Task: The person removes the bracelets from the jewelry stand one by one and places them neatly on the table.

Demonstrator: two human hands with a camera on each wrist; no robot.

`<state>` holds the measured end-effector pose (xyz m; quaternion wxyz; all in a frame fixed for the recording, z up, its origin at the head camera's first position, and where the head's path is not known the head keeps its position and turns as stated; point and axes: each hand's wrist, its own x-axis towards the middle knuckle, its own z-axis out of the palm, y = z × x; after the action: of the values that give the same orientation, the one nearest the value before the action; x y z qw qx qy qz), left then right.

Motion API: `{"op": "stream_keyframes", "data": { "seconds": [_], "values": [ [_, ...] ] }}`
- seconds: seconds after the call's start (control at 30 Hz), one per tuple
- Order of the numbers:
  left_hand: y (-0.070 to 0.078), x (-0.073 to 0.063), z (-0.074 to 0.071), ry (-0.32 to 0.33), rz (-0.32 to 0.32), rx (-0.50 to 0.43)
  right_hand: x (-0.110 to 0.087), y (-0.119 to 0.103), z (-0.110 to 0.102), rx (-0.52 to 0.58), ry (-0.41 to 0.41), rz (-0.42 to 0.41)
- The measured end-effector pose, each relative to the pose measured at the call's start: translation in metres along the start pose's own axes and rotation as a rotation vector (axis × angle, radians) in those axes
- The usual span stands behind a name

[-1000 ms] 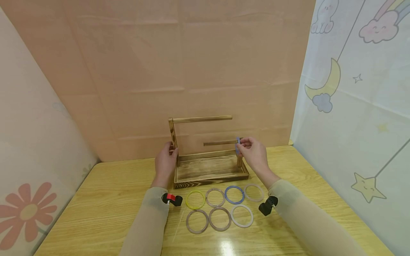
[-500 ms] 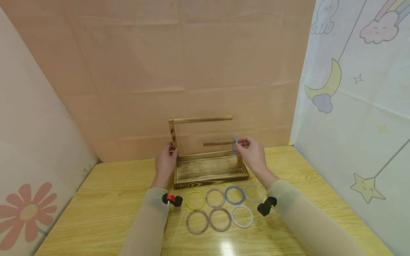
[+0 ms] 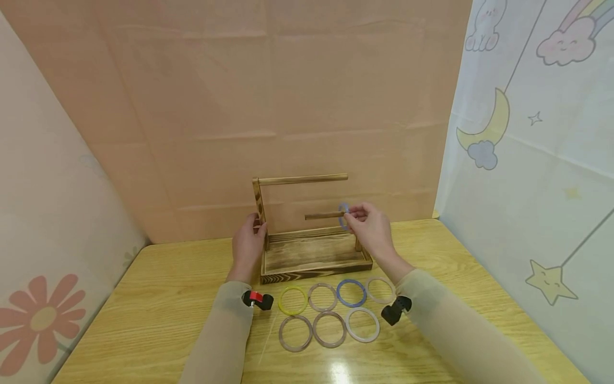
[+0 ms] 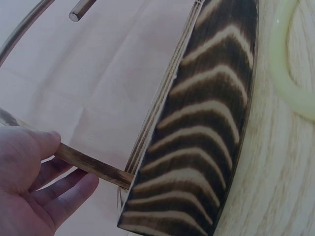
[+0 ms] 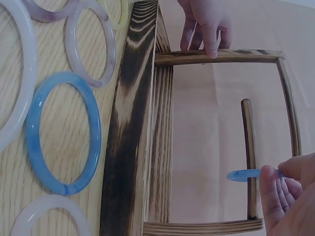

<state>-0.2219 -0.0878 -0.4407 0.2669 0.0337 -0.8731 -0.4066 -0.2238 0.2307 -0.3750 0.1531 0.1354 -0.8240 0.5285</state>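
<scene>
My right hand (image 3: pixel 371 226) pinches a light blue bangle (image 3: pixel 341 221) between thumb and fingers. The bangle encircles the lower rod (image 3: pixel 321 215) of a dark-grained wooden stand (image 3: pixel 316 270); in the right wrist view the blue bangle (image 5: pixel 238 175) crosses the rod, part hidden by my fingers. My left hand (image 3: pixel 248 245) grips the stand's tall left post (image 3: pixel 259 200), thumb on one side and fingers on the other, as the left wrist view shows of the post (image 4: pixel 93 166). The upper rod (image 3: pixel 302 178) carries nothing.
Several bangles lie in two rows in front of the stand, among them a yellow one (image 3: pixel 293 314), a blue one (image 3: pixel 352 306) and a white one (image 3: pixel 363 341). An orange-brown backdrop (image 3: pixel 307 106) rises close behind the stand, and a patterned cloth (image 3: pixel 532 186) hangs at the right.
My right hand has drawn the light blue bangle leftward along the lower rod, away from the short right post and toward the rod's free end. My left hand stays on the post.
</scene>
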Motion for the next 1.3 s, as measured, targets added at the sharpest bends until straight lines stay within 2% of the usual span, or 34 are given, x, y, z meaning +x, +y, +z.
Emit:
{"op": "stream_keyframes", "data": {
  "seconds": [0.4,0.73,1.3],
  "values": [
    [-0.002,0.001,0.000,-0.006,0.005,0.001,-0.001,-0.015,0.012,0.026,-0.021,-0.010],
    [-0.002,0.002,0.000,-0.011,-0.003,-0.002,0.001,-0.019,0.022,0.046,-0.043,-0.026],
    [-0.001,0.002,0.001,-0.015,-0.019,-0.009,0.002,-0.024,0.035,0.049,-0.065,0.000]
  ]
}}
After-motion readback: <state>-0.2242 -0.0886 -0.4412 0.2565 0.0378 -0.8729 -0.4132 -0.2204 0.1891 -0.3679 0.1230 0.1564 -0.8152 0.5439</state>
